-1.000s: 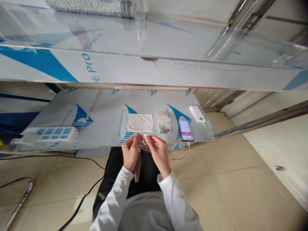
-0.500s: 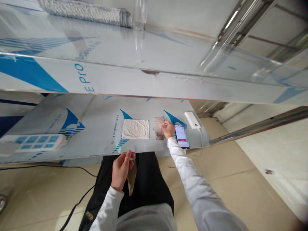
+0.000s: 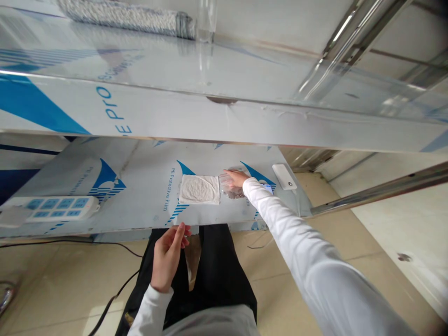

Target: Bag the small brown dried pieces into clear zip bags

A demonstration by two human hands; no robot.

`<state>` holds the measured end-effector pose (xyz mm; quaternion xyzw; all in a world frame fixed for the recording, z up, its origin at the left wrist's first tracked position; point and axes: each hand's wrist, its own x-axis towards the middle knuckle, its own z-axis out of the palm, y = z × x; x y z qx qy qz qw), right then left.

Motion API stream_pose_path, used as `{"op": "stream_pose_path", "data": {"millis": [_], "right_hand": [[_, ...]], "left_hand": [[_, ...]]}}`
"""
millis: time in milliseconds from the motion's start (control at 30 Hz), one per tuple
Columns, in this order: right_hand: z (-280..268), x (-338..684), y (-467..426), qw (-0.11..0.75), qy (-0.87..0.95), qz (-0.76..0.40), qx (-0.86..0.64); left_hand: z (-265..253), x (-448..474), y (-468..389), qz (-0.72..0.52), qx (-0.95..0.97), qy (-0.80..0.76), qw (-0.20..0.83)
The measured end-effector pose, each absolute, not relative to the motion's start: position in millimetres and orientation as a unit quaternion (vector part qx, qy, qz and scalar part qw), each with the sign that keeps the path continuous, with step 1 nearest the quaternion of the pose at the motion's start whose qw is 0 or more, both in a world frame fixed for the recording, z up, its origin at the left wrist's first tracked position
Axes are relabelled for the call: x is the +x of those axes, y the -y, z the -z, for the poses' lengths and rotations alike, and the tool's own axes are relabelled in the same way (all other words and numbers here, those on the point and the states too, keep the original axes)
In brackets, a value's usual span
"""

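My right hand reaches over the lower shelf, fingers stretched to the left on top of a small pile of clear, glossy material with brownish patches. What exactly the clear pile is, I cannot make out. Just left of it lies a white folded cloth with a round, crinkled imprint. Near the shelf's front edge, above my lap, my left hand is closed, thumb against curled fingers. Anything pinched there is too small or too clear to name. My right sleeve hides most of a phone.
A white power bank with a cable lies at the shelf's right end. At the left is a power strip with blue sockets. The upper shelf overhangs the back, carrying a grey woven roll. A metal post stands at right.
My right hand has come down flatter over the clear pile, and its sleeve now covers most of the phone. My left hand has shifted slightly left and down. The cloth lies as before.
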<state>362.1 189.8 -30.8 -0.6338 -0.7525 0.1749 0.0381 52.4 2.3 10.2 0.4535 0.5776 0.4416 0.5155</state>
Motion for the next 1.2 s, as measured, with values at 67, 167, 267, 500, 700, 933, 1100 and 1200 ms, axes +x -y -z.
{"op": "stream_pose_path", "data": {"millis": [67,167,267,500,700,933,1100,1200], "right_hand": [[29.3,359.9,-197.6,0.010,0.767,-0.176,-0.617],[26.4,359.4,-201.7,-0.011,0.771,-0.170,-0.614],[19.3,365.1,-198.2,-0.004,0.762,-0.160,-0.628],[-20.7,382.2,-168.8,0.073,0.738,-0.131,-0.658],[-43.1,365.5,-146.5,0.164,0.693,-0.075,-0.699],[-29.1,339.5,-124.2,0.248,0.642,-0.066,-0.723],[-10.0,313.6,-88.4,0.282,0.666,-0.095,-0.684],[1.2,300.0,-70.4,0.301,0.691,-0.108,-0.648]], "left_hand": [[-8.8,53.2,-1.8,-0.440,0.454,-0.578,0.516],[-6.9,52.7,-1.7,-0.441,0.454,-0.579,0.515],[-4.3,52.0,-2.2,-0.440,0.456,-0.578,0.515],[5.7,70.4,-9.9,-0.433,0.461,-0.561,0.533],[6.2,133.0,-46.5,-0.477,0.414,-0.495,0.597],[7.0,212.0,-104.8,-0.478,0.302,-0.442,0.696],[5.5,228.2,-110.3,-0.454,0.268,-0.380,0.760],[13.9,229.3,-110.4,-0.471,0.242,-0.385,0.756]]}}
